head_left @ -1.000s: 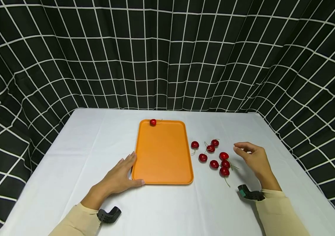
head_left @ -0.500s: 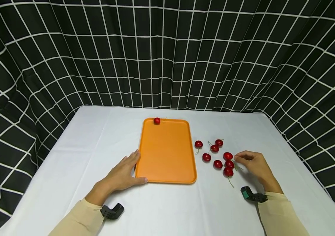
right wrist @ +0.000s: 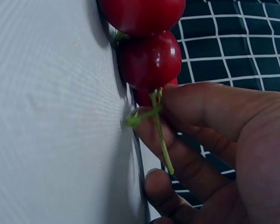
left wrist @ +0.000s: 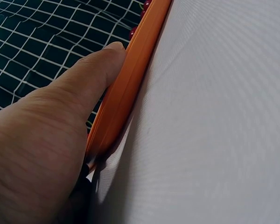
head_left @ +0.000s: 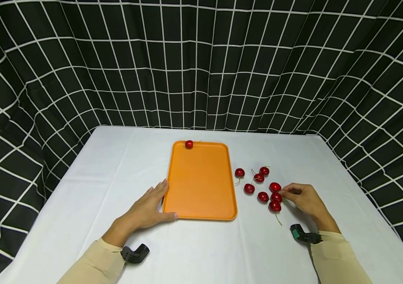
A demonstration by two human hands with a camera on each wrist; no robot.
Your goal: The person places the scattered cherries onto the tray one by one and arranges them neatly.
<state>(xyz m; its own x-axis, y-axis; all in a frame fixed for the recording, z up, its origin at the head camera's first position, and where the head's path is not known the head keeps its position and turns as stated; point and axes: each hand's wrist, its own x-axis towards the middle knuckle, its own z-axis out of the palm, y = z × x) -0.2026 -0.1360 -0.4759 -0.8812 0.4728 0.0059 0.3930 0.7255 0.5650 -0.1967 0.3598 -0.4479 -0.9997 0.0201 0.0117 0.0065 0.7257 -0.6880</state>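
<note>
An orange tray lies on the white cloth. My left hand rests against its near left corner, fingers straight along the left side. In the left wrist view the thumb lies on the tray's rim. To the right of the tray, several red cherries with green stems are scattered. My right hand is at the right side of this group and pinches a green stem between thumb and forefinger, close beside a cherry. The right wrist view shows this cherry and stem up close.
One cherry sits at the tray's far edge. Another cherry lies just right of the tray. A black curtain with a white grid encloses the back and sides of the table.
My right hand has moved left and down to the cherries, and its thumb and forefinger have come together at a stem. The left hand stays on the tray. The head view has shifted slightly.
</note>
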